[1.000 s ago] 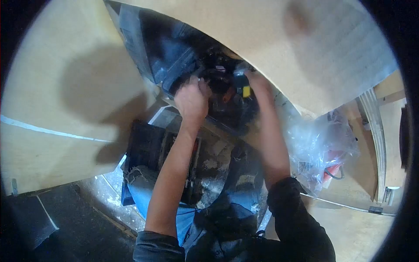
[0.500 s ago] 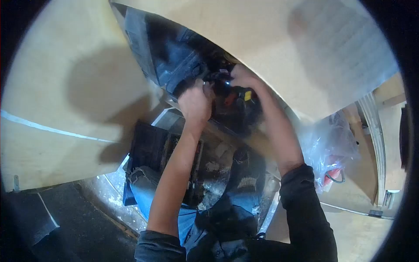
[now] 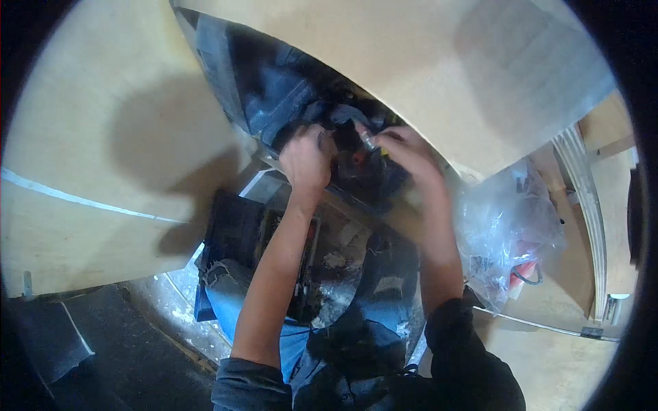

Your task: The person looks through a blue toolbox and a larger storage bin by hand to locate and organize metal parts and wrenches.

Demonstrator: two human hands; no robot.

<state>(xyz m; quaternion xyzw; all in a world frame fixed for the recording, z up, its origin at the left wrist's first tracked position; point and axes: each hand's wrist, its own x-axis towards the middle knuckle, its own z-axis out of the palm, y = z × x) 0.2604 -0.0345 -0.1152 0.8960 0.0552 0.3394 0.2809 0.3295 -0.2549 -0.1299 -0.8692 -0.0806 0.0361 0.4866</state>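
My left hand (image 3: pixel 306 156) is closed at the near-left side of a dark, open bag or case (image 3: pixel 264 89). What its fingers grip is hidden. Over the same dark interior, my right hand (image 3: pixel 410 152) pinches a small shiny metal piece (image 3: pixel 369 141), its exact kind too blurred to tell. Between and below the hands, something small and red (image 3: pixel 358 158) shows among dark items. A bit of yellow (image 3: pixel 384 151) is partly covered by my right fingers.
A pale wooden panel (image 3: pixel 425 61) overhangs the dark interior, and another pale panel (image 3: pixel 103 226) stands at left. Below my left forearm lies an open dark tool case (image 3: pixel 229 229) by my knees. At right are a clear plastic bag (image 3: pixel 507 219) and stacked curved strips (image 3: pixel 582 205).
My right hand has drawn back and down toward me, and the shiny metal piece now shows in its fingers. My left hand has barely moved.
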